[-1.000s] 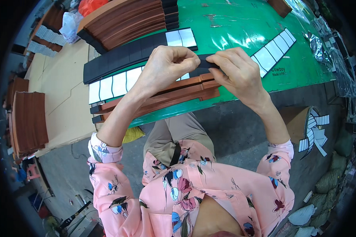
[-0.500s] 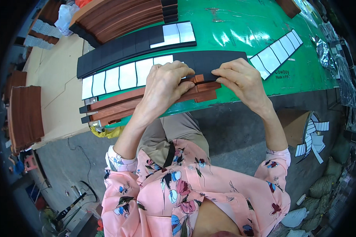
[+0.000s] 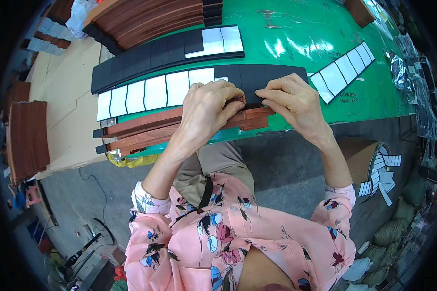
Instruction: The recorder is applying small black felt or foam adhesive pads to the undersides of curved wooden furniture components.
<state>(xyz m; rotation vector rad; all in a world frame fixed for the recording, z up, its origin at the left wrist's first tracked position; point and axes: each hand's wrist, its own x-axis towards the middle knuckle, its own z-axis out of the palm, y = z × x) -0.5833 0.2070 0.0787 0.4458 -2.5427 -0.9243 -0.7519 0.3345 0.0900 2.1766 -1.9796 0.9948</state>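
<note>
Both hands meet over the front edge of the green table. My left hand (image 3: 210, 109) is closed in a pinch, thumb and fingertips at the left side of a small black pad (image 3: 253, 99). At the pad's right side my right hand (image 3: 294, 103) pinches too, fingertips low on it. The pad lies against the end of reddish-brown wooden bars (image 3: 148, 132) with black tips; my left hand hides part of them. Just beyond runs a long black strip (image 3: 281, 73), flush behind my fingers, with a row of white-backed pads (image 3: 155, 93) on its left part.
A second black strip (image 3: 141, 65) lies farther back, before stacked curved wooden pieces (image 3: 150, 22). White-backed pads (image 3: 342, 72) lie at the right on the green table top (image 3: 306, 29). Below stands a cardboard box (image 3: 357, 157) with white scraps. More wooden pieces (image 3: 28, 140) stand at left.
My left fingertips have shifted slightly right and now cover wood that showed between the hands. The black pad sits lower between my fingertips. The whole view has tilted slightly.
</note>
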